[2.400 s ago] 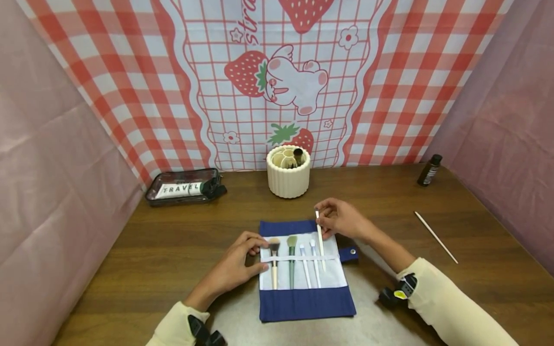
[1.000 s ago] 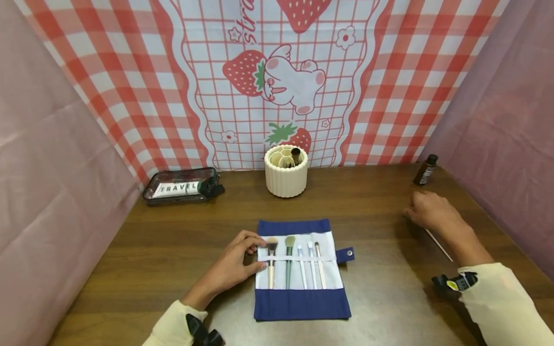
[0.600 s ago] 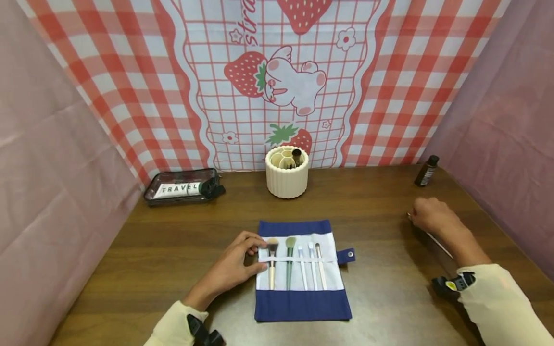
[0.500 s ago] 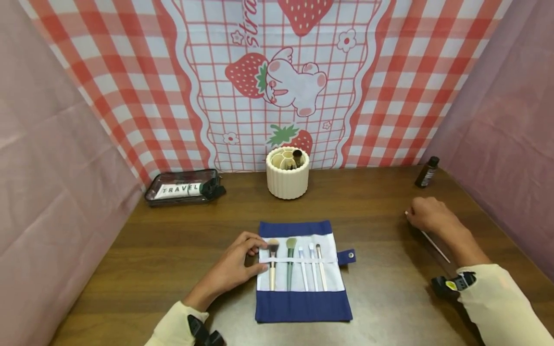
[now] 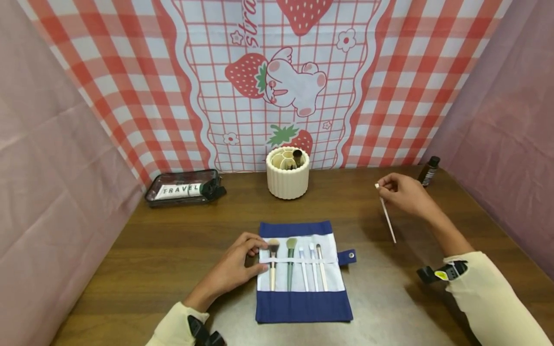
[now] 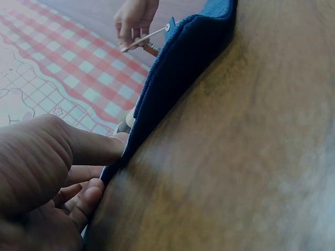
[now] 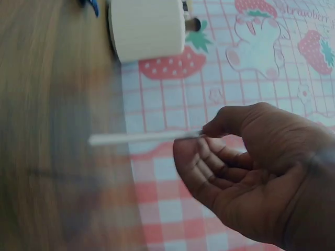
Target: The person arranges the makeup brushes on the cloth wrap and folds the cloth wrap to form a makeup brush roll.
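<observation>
"Where's the thin white stick (image 5: 386, 214)?"

"The right hand (image 5: 404, 192) pinches its top end. It slants down over the brown wooden worktop (image 5: 173, 264), low end pointing back toward the person."

"And the flat blue cloth case with the white inside (image 5: 304, 306)?"

"Off to the left, well apart from the stick. The left hand (image 5: 235, 257) is nearer, loose fingers touching its left edge."

"What's behind?"

"A round, ribbed cream cup (image 5: 287, 180) and a red-and-white cloth wall (image 5: 398, 105)."
</observation>
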Demonstrator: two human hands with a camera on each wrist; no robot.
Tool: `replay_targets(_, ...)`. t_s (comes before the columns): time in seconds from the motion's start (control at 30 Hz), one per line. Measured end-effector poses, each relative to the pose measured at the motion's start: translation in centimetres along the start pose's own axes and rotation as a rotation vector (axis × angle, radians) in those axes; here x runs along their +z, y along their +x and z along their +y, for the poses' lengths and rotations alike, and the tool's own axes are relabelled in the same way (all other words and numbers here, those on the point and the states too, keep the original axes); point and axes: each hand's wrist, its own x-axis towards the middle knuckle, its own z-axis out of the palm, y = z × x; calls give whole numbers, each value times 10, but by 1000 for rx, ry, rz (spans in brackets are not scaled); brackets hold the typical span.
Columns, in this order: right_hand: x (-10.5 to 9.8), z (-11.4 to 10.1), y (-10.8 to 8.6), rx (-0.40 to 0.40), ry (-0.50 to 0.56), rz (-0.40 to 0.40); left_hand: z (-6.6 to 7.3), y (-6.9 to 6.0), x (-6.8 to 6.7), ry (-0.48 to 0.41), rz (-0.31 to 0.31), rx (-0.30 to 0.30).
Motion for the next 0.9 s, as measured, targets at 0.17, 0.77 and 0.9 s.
replay_targets(0.17,16,-19,11,-8,229,-29,-1,0,0,11,6,17)
replay_targets(0.77,93,-49,21,-25,669,-202,-3,0,3,13,1,-1)
replay_targets(0.9,103,-48,18,1,706,-265,-5,-1,4,15,4,14)
